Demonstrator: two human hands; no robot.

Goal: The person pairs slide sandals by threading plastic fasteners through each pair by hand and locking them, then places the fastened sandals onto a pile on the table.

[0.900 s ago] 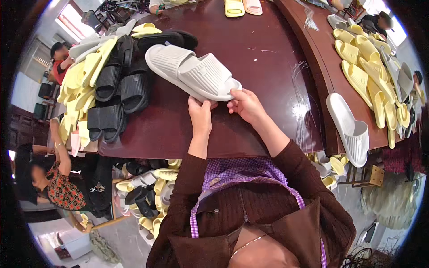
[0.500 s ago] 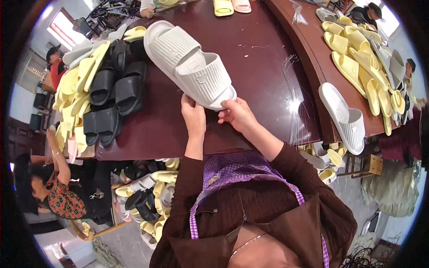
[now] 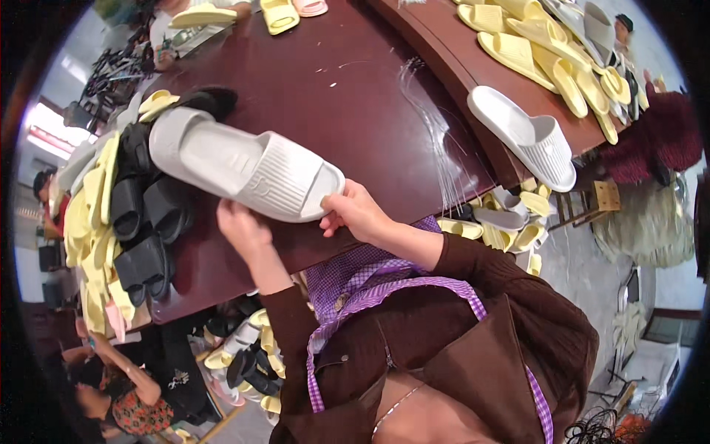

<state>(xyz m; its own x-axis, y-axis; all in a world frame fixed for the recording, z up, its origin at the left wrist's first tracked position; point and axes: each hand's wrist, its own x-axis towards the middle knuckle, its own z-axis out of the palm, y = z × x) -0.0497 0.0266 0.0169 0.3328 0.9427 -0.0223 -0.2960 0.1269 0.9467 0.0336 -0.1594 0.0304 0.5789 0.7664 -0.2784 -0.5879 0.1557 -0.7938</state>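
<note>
A light grey ribbed slide slipper (image 3: 288,174) is held tilted over the dark red table, its open toe toward my right hand and its heel toward the far left. My right hand (image 3: 359,213) pinches the toe end, thumb on top and fingers beneath. Against the near edge of the slipper is my left hand (image 3: 248,233), smeared by motion, its fingertips partly hidden by the sole. Another pale slide slipper (image 3: 521,133) lies alone to the right, on the neighbouring table's edge.
Black slides (image 3: 144,207) and yellow slides (image 3: 92,214) are piled at the left. More yellow slides (image 3: 518,59) cover the right-hand table. Thin clear strands (image 3: 436,140) lie across the dark red table (image 3: 318,96). Across it, a person handles a yellow slide (image 3: 203,16); another person is at lower left.
The grey slipper has swung left and flatter; one strap shows where two showed before. My left hand has shifted left along its edge. The view has turned, and a yellow slide appears across the table.
</note>
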